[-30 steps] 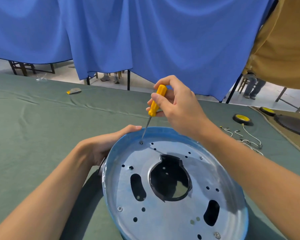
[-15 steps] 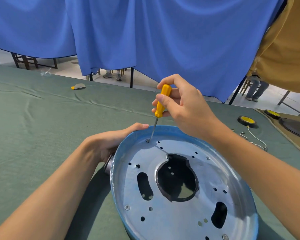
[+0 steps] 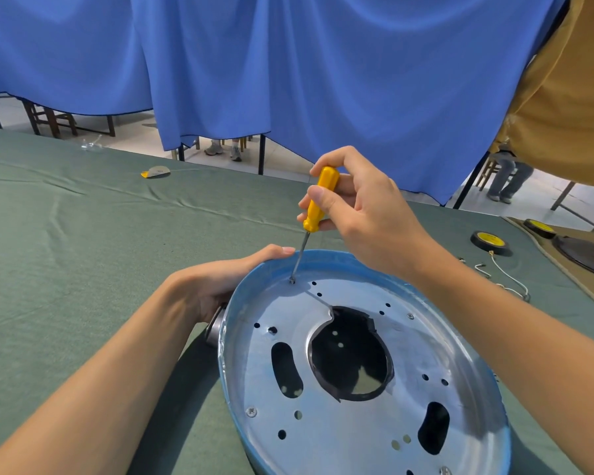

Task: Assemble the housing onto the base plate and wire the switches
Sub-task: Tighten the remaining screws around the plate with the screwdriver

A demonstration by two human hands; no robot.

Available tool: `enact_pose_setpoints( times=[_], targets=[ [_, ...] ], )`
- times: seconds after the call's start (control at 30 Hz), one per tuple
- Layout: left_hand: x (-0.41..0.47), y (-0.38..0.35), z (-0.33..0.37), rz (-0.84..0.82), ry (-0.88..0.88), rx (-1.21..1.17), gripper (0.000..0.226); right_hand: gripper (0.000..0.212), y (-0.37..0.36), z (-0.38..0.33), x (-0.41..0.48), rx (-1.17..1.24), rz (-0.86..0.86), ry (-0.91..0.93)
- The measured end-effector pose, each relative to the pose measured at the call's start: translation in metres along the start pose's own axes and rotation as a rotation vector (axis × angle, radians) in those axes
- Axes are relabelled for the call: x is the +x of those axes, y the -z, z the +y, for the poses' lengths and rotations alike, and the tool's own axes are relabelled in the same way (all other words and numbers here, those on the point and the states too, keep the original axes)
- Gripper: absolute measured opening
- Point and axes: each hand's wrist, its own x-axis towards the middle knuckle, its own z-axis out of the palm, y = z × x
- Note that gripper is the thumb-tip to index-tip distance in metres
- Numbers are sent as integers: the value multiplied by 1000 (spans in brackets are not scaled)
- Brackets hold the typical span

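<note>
A round silver base plate [image 3: 350, 419] with a blue-filmed rim, several holes and a large black-edged central opening sits tilted on the green cloth. My right hand [image 3: 364, 210] pinches a yellow-handled screwdriver [image 3: 318, 202], whose tip stands on a screw [image 3: 292, 280] near the plate's far left rim. My left hand [image 3: 220, 282] grips the plate's left edge, thumb along the rim. A grey housing part [image 3: 216, 327] shows just below that hand, mostly hidden by the plate.
White wires [image 3: 504, 275] and a black-and-yellow disc [image 3: 491, 242] lie at the right, with another disc [image 3: 539, 228] and a dark round part [image 3: 587, 255] beyond. A small yellow-grey piece [image 3: 155, 172] lies far left. Blue curtain hangs behind; a person in a tan shirt [image 3: 570, 97] stands at right.
The view has shifted, so the plate appears further right and lower. My right hand has turned slightly on the screwdriver handle; the tip stays on the same screw. My left hand keeps its grip.
</note>
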Motion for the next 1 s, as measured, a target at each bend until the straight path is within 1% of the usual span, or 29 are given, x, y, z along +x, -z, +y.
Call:
enact_pose_setpoints(
  times=[0.2, 0.27, 0.47, 0.53, 0.6, 0.67, 0.7, 0.77, 0.83, 0.87, 0.93, 1.0],
  targets=[
    [-1, -1, 1, 18, -19, 16, 103, 9, 3, -3, -1, -61, -77, 38],
    [0, -1, 1, 10, -19, 13, 100, 9, 3, -4, 0, -114, -72, 54],
    [0, -3, 2, -12, -71, 29, 72, 26, -1, -11, 15, -473, -2, 81],
    [1, -4, 2, -6, -76, 28, 72, 30, -6, -13, 19, -634, -3, 73],
    [1, -5, 2, -10, -79, 22, 72, 38, -10, -16, 20, -731, -8, 0],
    [2, -5, 1, -38, -101, 26, 68, 43, -6, -22, 22, -826, -90, -101],
    [2, -5, 1, -45, -105, 28, 66, 39, -3, -27, 24, -854, -163, -130],
    [1, -4, 1, -40, -100, 36, 64, 29, 5, -36, 27, -871, -326, -141],
    [1, -3, 2, -49, -104, 32, 62, 24, 9, -41, 30, -893, -417, -112],
    [1, -3, 2, -57, -103, 28, 61, 22, 9, -41, 30, -895, -418, -99],
    [1, -3, 3, -68, -102, 28, 62, 19, 7, -41, 28, -866, -365, -113],
    [1, -3, 3, -70, -100, 31, 63, 29, 7, -39, 28, -855, -331, -131]
  ],
)
